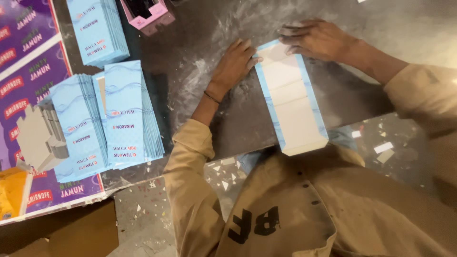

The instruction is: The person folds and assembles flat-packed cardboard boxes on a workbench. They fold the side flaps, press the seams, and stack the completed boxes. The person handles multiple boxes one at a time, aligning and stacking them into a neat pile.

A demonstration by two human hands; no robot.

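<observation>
dusty and dark, the counter [266, 114] is streaked with white powder, and the speckled floor [157, 219] below is littered with paper scraps. from the head view, a long flattened carton blank [293, 102], white with pale blue edges, lies lengthwise on the counter. the left hand [235, 64] rests flat beside its far corner, fingers [247, 50] spread and touching the edge, gripping nothing. the right hand [319, 38] presses palm-down on the blank's far end, fingers extended. stacks of blue folded cartons [119, 114] sit well apart beside purple printed sheets [28, 71]; a pink box [150, 14] stands beyond them.
</observation>
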